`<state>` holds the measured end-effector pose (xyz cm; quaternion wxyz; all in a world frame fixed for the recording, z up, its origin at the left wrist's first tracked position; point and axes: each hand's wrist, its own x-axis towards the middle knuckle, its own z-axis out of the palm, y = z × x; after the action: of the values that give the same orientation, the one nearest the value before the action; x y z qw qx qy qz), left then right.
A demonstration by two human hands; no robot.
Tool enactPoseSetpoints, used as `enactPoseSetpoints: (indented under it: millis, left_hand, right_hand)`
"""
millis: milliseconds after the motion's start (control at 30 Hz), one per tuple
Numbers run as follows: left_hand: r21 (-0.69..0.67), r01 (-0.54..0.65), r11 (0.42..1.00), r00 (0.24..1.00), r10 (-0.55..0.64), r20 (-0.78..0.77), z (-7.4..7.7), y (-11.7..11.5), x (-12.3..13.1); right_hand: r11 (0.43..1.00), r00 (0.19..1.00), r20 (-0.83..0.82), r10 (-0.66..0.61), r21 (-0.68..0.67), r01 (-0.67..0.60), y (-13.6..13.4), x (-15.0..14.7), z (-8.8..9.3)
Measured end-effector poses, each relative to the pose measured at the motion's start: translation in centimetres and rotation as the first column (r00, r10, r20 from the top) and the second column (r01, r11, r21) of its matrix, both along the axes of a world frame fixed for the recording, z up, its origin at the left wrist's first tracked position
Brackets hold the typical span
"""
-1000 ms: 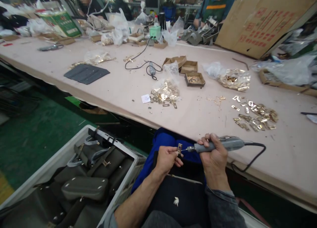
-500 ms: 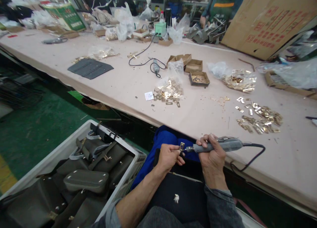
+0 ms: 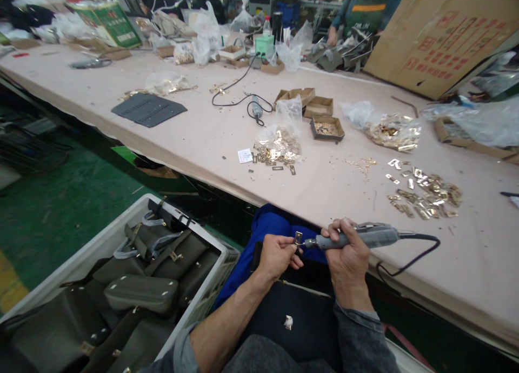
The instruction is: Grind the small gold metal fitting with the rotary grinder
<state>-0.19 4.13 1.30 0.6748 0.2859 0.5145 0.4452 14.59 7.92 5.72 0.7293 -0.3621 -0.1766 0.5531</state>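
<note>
A small gold-coloured metal plate is pinched upright between the fingertips of the left hand, above the lap and just before the edge of the long pink counter. The tip of a grey pen-shaped electric tool touches the plate. The right hand is clenched around this tool, and its black cable loops to the right. On the counter, well apart, lies a heap of gold metal pieces. At the left stands a white plastic crate with grey-green leather bags.
</note>
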Motion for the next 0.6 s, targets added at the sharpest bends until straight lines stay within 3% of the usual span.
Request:
enactPoseSetpoints:
  millis: [600]
  left_hand:
    - [0.065, 0.036, 0.997, 0.996, -0.031, -0.081, 0.4, -0.4, 0.1]
  right_hand:
    - [0.991, 0.947, 0.318, -0.041, 0.131, -0.001, -0.2, -3.2, 2.9]
